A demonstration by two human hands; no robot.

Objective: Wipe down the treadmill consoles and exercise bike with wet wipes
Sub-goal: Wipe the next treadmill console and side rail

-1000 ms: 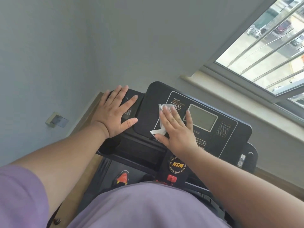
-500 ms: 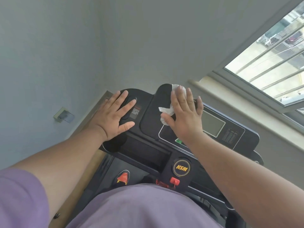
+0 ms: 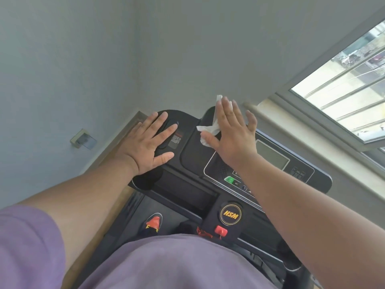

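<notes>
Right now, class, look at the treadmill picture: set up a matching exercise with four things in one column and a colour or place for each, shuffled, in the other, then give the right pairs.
Things
1. wet wipe
2. left hand
3. round badge
4. start button

Descriptions
A. green, at the display panel's near edge
B. black with yellow letters
C. white, under the right hand
D. flat on the console's left end

Pairs: 1-C, 2-D, 3-B, 4-A
</notes>
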